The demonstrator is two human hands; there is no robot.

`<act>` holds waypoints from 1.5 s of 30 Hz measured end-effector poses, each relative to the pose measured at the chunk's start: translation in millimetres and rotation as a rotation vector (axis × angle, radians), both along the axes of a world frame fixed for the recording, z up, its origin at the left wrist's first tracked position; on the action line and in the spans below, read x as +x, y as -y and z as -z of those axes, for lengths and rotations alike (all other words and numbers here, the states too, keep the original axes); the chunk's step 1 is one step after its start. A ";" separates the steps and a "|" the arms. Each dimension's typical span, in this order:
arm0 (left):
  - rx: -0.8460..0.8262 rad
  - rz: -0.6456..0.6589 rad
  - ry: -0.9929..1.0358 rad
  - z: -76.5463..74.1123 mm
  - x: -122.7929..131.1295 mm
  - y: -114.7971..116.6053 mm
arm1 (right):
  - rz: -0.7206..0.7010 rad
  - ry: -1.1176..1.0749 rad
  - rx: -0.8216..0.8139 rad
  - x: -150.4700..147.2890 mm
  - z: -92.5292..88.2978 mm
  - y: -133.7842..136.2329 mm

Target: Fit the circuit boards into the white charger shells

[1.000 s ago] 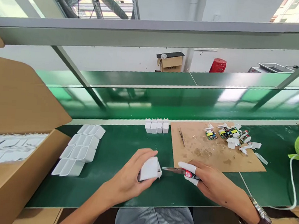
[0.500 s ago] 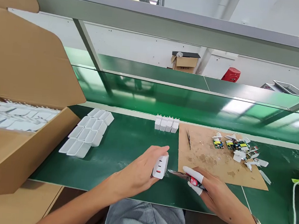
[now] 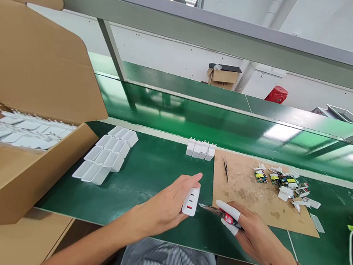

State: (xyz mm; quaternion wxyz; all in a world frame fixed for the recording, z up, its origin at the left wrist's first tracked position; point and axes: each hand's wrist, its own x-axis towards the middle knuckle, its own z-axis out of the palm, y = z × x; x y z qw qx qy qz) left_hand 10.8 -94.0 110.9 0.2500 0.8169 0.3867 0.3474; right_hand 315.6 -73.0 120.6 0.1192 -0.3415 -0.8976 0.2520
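Observation:
My left hand [image 3: 170, 202] is closed around a white USB charger [image 3: 191, 201]. Its end face, with two dark ports and a red one, is turned up towards me. Just to the right, my right hand [image 3: 250, 227] grips a pointed metal tool [image 3: 214, 210] with red and black parts; most of its handle is hidden in the fingers. White finger cots cover the thumb and a finger of that hand. The tool's tip points at the charger, with a small gap between them.
White open housings [image 3: 108, 155] stand in rows at left, beside a carton [image 3: 59, 159] of white parts. Several chargers with prongs [image 3: 201, 149] stand behind my hands. On a brown board [image 3: 239, 191] lie tweezers [image 3: 225, 169] and opened chargers with circuit boards [image 3: 289, 181].
The camera view has shifted slightly, so the bench things appear a little to the right. Both hands keep nearly the same pose, with the tool still beside the charger.

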 end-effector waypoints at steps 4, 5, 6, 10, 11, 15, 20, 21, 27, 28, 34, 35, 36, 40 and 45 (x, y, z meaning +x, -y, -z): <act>0.023 0.004 -0.014 4.0 -0.9 -1.3 | -0.002 0.010 -0.011 0.4 2.4 -1.1; 0.031 0.007 -0.015 4.6 -1.0 -1.6 | -0.001 0.010 -0.012 -0.1 2.3 -1.2; 0.036 0.010 -0.016 5.0 -1.2 -1.9 | -0.001 0.007 -0.012 -0.7 2.1 -1.2; 0.026 0.016 -0.027 6.9 -1.4 -2.6 | -0.008 -0.012 -0.018 -2.7 0.5 -1.2; 0.021 0.016 -0.033 7.5 -1.5 -2.7 | -0.012 -0.015 -0.019 -3.1 -0.2 -0.9; 0.029 0.019 -0.037 8.9 -2.2 -2.8 | -0.038 -0.051 -0.006 -5.6 -3.1 1.4; -0.002 0.022 -0.010 7.2 -2.9 -2.3 | -0.033 -0.017 0.003 -7.7 -2.4 2.8; -0.022 0.021 0.003 7.4 -3.3 -1.9 | -0.021 -0.009 0.003 -7.1 -1.3 2.2; -0.202 -0.011 0.230 17.3 -11.4 2.5 | 0.103 0.008 -0.018 2.2 8.9 -2.4; -0.245 -0.003 0.311 19.6 -13.5 3.1 | 0.109 -0.001 -0.003 2.9 10.1 -1.9; -0.377 0.106 0.711 26.5 -23.0 3.4 | 0.057 0.061 -0.008 -10.4 0.6 8.3; -0.378 0.101 0.730 26.6 -23.6 3.4 | 0.052 0.081 -0.006 -14.0 -2.3 10.0; -0.378 0.095 0.741 26.4 -24.1 3.6 | 0.047 0.099 -0.003 -17.4 -4.8 11.5; -0.381 0.087 0.746 25.2 -25.8 5.3 | -0.002 0.181 0.006 -27.4 -8.0 16.0; -0.369 0.078 0.696 22.7 -27.2 7.1 | -0.015 0.283 0.038 -33.1 -9.2 19.2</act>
